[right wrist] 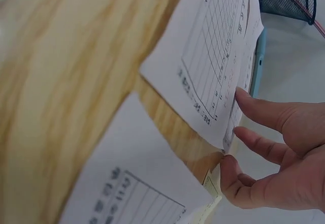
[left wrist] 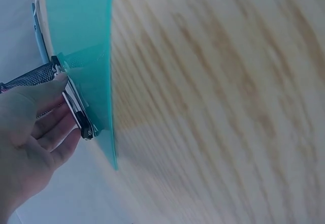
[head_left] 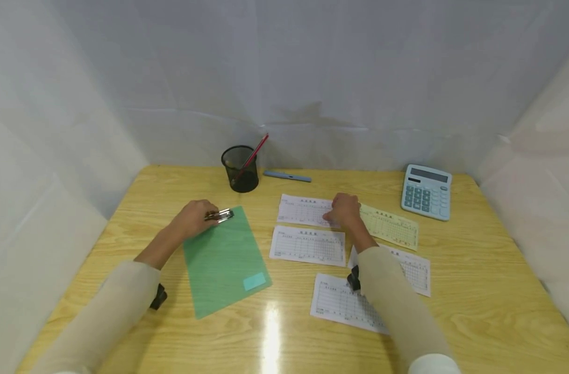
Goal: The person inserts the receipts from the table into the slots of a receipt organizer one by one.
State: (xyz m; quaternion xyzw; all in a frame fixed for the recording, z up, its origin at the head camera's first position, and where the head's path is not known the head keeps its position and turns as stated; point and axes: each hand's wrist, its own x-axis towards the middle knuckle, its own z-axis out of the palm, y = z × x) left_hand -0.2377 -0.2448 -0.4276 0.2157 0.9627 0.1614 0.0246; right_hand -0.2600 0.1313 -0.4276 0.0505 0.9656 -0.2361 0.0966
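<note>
A translucent green clipboard [head_left: 228,265] with a pale blue label lies at the left of the table. My left hand [head_left: 195,219] pinches the metal clip [head_left: 220,215] at its top edge, thumb on one side and fingers on the other in the left wrist view. On the right, my right hand [head_left: 345,210] reaches over the end of the upper white printed slip [head_left: 300,209]. Its thumb and forefinger stand apart at that slip's edge in the right wrist view. A yellow slip [head_left: 389,227] lies just right of this hand.
Several more white slips, such as one in the middle [head_left: 308,245] and one in front [head_left: 340,301], lie near my right forearm. Behind stand a black mesh pen cup [head_left: 243,176] with a red pencil [head_left: 256,150], a blue pen [head_left: 287,176] and a light blue calculator [head_left: 426,192].
</note>
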